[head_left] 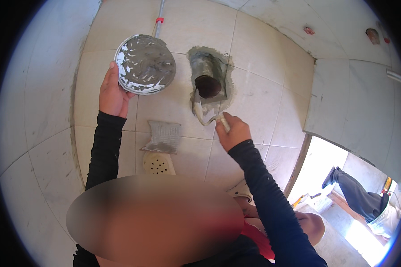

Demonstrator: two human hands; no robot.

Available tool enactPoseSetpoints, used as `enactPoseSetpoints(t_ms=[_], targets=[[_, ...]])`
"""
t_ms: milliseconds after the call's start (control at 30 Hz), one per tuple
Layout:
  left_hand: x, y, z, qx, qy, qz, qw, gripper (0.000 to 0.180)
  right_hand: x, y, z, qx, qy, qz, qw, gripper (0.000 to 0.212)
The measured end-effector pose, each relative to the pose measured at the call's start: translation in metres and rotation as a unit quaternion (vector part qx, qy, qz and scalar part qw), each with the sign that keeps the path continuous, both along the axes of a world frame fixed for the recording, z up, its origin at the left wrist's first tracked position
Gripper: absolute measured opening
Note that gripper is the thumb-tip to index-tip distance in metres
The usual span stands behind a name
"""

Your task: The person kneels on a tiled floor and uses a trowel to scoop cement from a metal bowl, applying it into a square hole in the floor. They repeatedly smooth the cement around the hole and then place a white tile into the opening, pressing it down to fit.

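My left hand (113, 92) grips the rim of a round white lid (149, 93), whose upper face is smeared with wet grey mortar (153, 62). In my right hand (234, 131) is the pale handle of a small trowel (200, 109). Its blade points away from me, at the near edge of a rough hole in the tiled floor. Inside that hole a grey pipe (205, 66) shows a dark round opening (208, 86). Grey mortar (231, 95) rings the hole. Whether the blade touches the pipe or the mortar I cannot tell.
A grey, mortar-stained tile piece (164, 137) lies near a cream clog (158, 163). Behind the lid runs a thin pipe with a red band (160, 20). Tiled walls stand left and right. At lower right, another person (358, 193) is beyond a doorway.
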State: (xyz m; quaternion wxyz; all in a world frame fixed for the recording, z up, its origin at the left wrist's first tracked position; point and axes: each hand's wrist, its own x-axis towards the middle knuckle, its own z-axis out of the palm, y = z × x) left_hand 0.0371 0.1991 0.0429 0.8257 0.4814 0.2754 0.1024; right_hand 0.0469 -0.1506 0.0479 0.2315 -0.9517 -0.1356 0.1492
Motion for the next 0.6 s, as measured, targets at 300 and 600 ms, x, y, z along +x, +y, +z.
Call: enactPoseSetpoints(t_ms=[300,600], targets=[[-0.001,0.0,-0.004,-0.006,-0.021,0.001,1.0,0.048,-0.047,0.025,0.018,-0.02,0.026,-0.008,0.999,0.047],[-0.003,-0.002,0.002,0.003,-0.024,-0.014,1.0,0.05,-0.003,-0.03,-0.01,0.129,0.112,-0.177,0.969,0.038]])
